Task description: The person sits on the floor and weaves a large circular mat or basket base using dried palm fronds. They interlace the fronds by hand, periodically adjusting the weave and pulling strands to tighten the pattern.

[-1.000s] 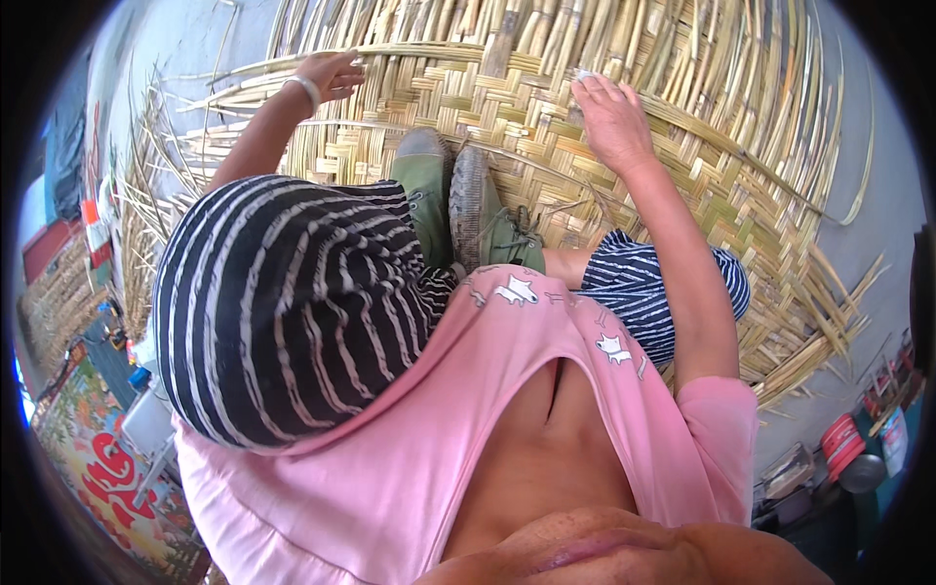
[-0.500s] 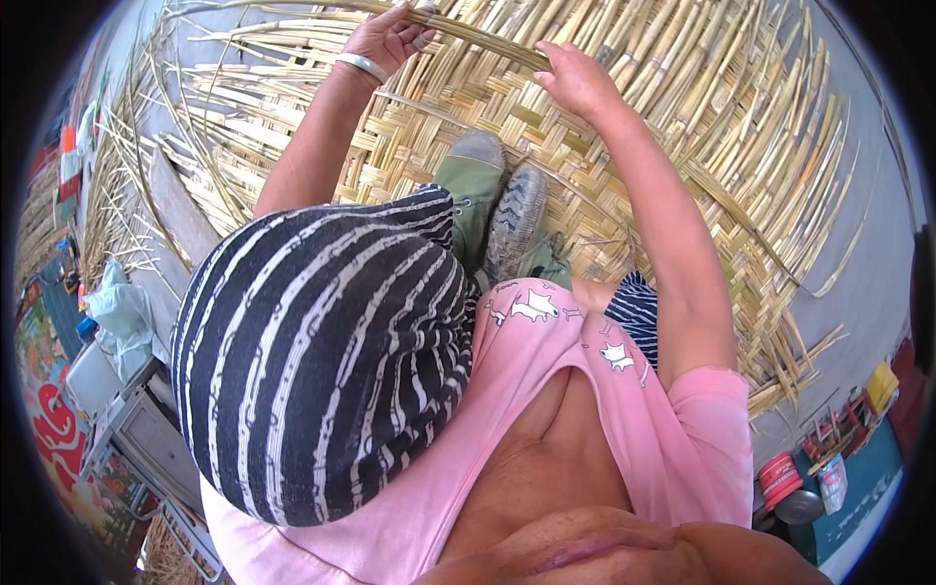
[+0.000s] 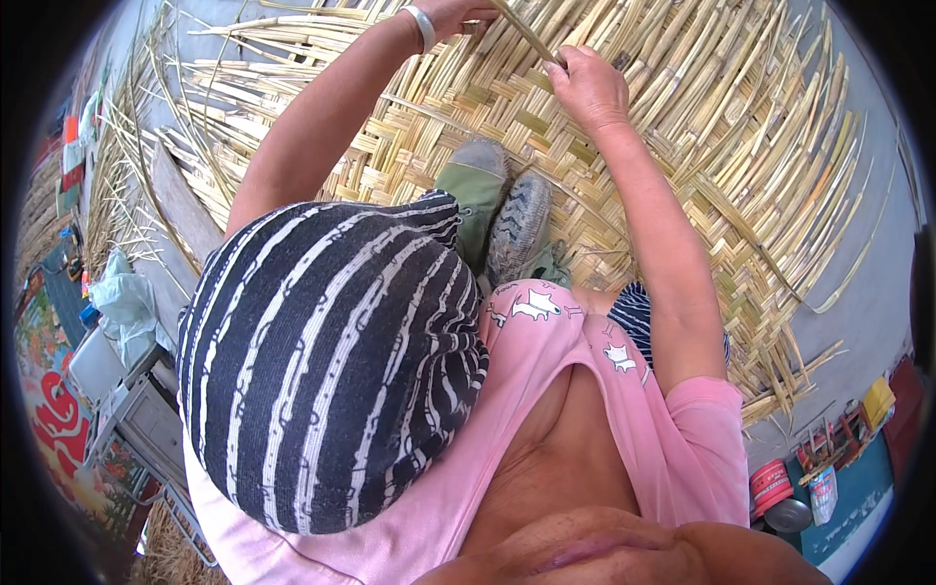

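The cane strip (image 3: 526, 35) could be splitting or springing loose, I judge, if the hands are bending it too sharply, and the shoes (image 3: 499, 219) resting on the woven mat (image 3: 580, 156) could be skewing the weave. The right hand (image 3: 592, 90) is pinching the strip in a closed grip at its lower visible end, the strip running up and leftward over the mat. It is passing just beside the left hand (image 3: 454, 17), whose grip the top edge is cropping, so I cannot tell its state.
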Demonstrator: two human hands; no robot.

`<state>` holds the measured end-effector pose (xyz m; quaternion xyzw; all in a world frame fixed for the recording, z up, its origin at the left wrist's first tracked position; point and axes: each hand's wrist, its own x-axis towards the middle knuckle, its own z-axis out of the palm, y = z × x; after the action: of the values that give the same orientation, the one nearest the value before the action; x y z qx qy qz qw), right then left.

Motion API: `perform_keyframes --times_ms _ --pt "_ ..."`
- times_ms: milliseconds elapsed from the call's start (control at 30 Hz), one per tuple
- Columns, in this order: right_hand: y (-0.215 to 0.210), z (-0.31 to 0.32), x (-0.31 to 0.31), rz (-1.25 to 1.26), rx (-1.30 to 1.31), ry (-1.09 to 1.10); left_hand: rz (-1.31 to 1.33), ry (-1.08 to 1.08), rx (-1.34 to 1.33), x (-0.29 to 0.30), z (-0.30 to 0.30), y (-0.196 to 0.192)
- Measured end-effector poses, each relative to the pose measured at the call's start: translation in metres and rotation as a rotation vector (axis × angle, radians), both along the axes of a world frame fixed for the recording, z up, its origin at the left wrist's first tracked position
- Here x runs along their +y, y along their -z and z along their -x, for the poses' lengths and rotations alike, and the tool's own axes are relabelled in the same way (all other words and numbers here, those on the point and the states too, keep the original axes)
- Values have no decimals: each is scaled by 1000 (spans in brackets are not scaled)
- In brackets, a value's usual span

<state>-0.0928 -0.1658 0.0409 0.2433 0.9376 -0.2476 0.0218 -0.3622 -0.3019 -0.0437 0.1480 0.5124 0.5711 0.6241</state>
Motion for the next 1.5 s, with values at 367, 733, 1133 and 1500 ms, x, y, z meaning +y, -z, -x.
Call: perform_keyframes --times_ms 367,733,1133,1500 --pt "4 -5 1 135 229 330 504 324 1010 86 -50 -90" --pt "11 -17 8 321 265 397 420 160 671 104 -71 -87" --pt "28 -6 13 459 291 479 125 26 310 81 -77 -62" --pt "38 -7 38 304 112 5 -133 -165 -72 61 -90 -103"
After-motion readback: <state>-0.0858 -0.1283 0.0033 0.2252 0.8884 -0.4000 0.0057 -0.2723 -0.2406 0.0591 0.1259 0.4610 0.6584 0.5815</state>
